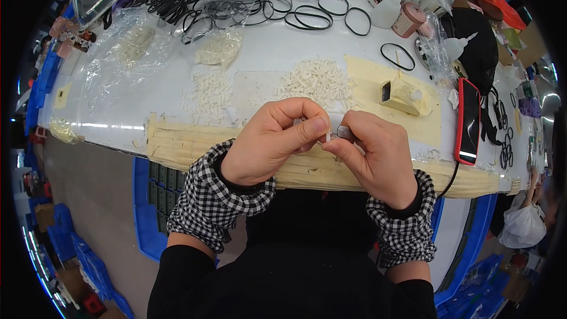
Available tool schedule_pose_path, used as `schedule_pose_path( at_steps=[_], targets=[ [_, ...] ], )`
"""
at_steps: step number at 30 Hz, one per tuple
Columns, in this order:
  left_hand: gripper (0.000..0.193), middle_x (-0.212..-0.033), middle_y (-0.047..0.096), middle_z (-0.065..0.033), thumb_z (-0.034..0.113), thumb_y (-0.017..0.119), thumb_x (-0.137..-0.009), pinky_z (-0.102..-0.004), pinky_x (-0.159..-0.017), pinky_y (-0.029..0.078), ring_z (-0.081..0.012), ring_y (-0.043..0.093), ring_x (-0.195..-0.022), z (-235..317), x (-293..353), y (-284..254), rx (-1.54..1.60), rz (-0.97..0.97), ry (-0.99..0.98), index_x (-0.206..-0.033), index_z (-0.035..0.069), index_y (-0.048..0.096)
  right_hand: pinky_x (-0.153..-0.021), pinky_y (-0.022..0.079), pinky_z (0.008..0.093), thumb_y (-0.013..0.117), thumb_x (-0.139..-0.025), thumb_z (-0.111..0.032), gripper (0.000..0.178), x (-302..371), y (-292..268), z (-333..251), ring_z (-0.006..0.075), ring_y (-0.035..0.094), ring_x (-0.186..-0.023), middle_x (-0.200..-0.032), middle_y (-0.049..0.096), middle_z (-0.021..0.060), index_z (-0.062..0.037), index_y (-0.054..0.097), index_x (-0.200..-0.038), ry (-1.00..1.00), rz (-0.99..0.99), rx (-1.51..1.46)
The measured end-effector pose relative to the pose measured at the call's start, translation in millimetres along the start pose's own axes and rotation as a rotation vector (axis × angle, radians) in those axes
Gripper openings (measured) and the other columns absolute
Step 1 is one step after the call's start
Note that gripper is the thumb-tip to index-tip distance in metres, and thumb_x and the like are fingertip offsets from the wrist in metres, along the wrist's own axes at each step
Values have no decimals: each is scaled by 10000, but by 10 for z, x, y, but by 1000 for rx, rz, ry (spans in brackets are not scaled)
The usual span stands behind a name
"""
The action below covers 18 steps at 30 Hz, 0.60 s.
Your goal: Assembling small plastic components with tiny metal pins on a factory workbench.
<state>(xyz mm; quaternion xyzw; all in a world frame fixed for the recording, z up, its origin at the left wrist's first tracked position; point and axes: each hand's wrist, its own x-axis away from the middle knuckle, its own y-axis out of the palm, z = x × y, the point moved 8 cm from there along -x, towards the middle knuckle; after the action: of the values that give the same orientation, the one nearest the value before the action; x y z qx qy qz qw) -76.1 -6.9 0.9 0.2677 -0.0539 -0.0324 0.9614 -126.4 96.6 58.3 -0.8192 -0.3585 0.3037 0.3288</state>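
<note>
Just above the table's near edge, my hands meet fingertip to fingertip. My left hand (277, 139) is closed in a pinch on a small white plastic piece (328, 137), mostly hidden by the fingers. Between the thumb and index finger of my right hand (378, 156) is a small grey, metal-looking piece (344, 132); its full shape is covered. The two pieces are close together, and I cannot tell whether they touch. Right behind my hands lies a heap of small white plastic pieces (316, 81). A looser spread of thin white pieces (209, 95) is farther left.
Yellow tape (260, 162) covers the table's near edge. A tape-wrapped block (404, 95) stands right of the heap, then a red-cased phone (468, 121) with a cable. Black loops (310, 18) lie at the back. Clear plastic bags (127, 53) are at left, a blue crate (142, 212) below.
</note>
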Motion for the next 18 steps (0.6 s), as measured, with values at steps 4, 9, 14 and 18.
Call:
schedule_pose_path(
  at_steps=[4, 9, 14, 18],
  targets=[
    [151, -820, 540, 14, 176, 549, -964, -203, -631, 343, -53, 401, -685, -1, -12, 2, -11, -4, 8, -917, 35, 576, -475, 401, 340, 677, -825, -375, 363, 12, 17, 11, 238, 534, -523, -602, 522, 60, -60, 537, -713, -1, -27, 22],
    [149, -826, 544, 9, 174, 540, -965, -198, -626, 336, -51, 395, -683, -5, -17, -2, 6, 10, 4, -904, 41, 569, -475, 397, 330, 691, -818, -357, 356, 16, 5, 24, 235, 519, -519, -599, 515, 69, -52, 541, -711, 9, -33, -9],
    [161, -865, 549, -18, 192, 492, -972, -189, -600, 336, -62, 401, -680, 19, -19, -140, 140, 173, 36, -924, 46, 544, -501, 409, 317, 728, -799, -225, 264, 33, -174, 221, 230, 540, -547, -625, 526, 89, -26, 563, -747, 155, 119, -90],
    [177, -881, 572, -69, 167, 469, -962, -215, -629, 395, -100, 469, -716, 29, -44, -212, 345, 210, 64, -979, 7, 543, -526, 430, 337, 706, -802, -175, 185, 41, -108, 308, 243, 559, -586, -700, 552, 78, -42, 579, -813, 138, 207, 19]
  ],
)
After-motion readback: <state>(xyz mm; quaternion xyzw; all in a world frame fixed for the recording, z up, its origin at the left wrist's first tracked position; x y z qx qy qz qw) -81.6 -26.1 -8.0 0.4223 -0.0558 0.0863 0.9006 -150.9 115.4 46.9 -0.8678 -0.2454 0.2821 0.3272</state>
